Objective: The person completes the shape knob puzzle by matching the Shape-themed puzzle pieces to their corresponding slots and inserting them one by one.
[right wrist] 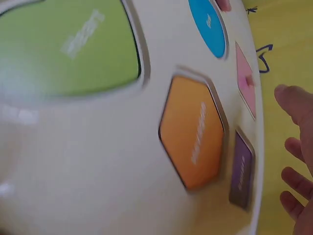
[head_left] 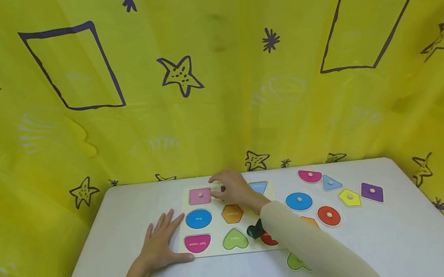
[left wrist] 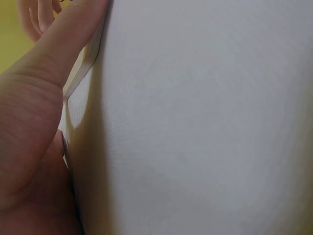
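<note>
A cream shape-puzzle board (head_left: pixel 218 225) lies on the table. My left hand (head_left: pixel 160 248) rests at its left edge, fingers spread and thumb along the near corner. At the back of the board, my right hand (head_left: pixel 235 189) hovers just right of a knobbed pink rectangle piece (head_left: pixel 195 200) set in its slot. In the right wrist view the fingers of the right hand (right wrist: pixel 298 147) are loosely bent with nothing between them, and a purple slot (right wrist: pixel 241 171) shows beside the pink piece. Other slots include a blue oval (head_left: pixel 198 219), an orange hexagon (head_left: pixel 233 214) and a green heart (head_left: pixel 235 239).
Several knobbed pieces lie right of the board, among them a blue oval piece (head_left: pixel 298 201), a red circle (head_left: pixel 329 216), a yellow pentagon (head_left: pixel 349 198) and a purple piece (head_left: pixel 372 193). A green piece (head_left: pixel 296 262) sits partly under the right sleeve (head_left: pixel 312 246). A yellow curtain (head_left: pixel 218 119) hangs behind.
</note>
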